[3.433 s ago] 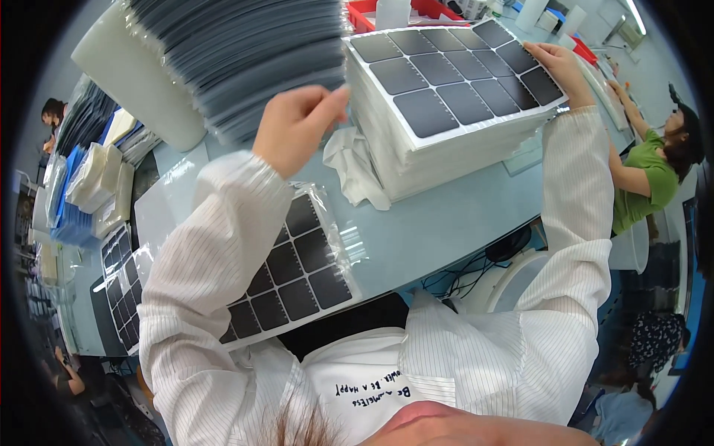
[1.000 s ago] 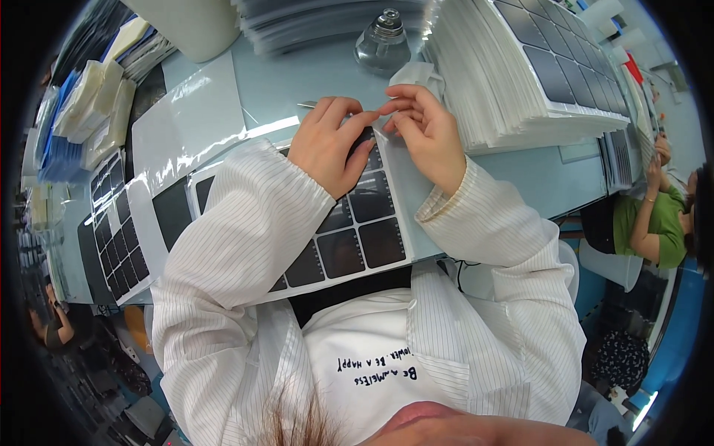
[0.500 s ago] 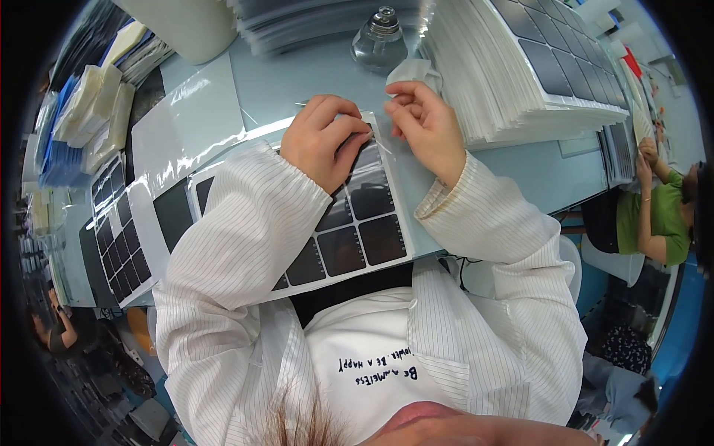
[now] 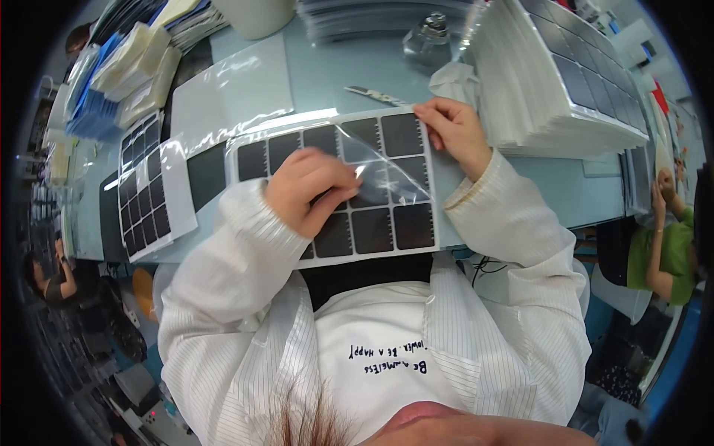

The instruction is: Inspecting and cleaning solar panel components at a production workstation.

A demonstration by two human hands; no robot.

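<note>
A white-edged sheet with rows of black rounded squares (image 4: 413, 227) lies on the table in front of me. My left hand (image 4: 309, 186) is closed in a pinch on a clear film (image 4: 379, 172), which is partly lifted and folded diagonally across the sheet's right part. That hand is slightly blurred. At the sheet's far right corner, my right hand (image 4: 457, 134) pinches the edge between thumb and fingers. Just beyond the far edge lies a slim pointed tool (image 4: 372, 95), like a craft knife, its handle end close to the right hand.
A tall stack of similar sheets (image 4: 535, 97) stands at the right, beside crumpled white tissue (image 4: 454, 80) and a clear bottle with a metal top (image 4: 429, 44). Leftward lie a glossy clear sheet (image 4: 230, 89), another black-square sheet (image 4: 145, 193) and piled packets (image 4: 137, 63). Other people sit at both sides.
My left hand has moved from the sheet's far right corner toward its middle, drawing the clear film back. My right hand has taken hold of that corner. The slim tool is now uncovered.
</note>
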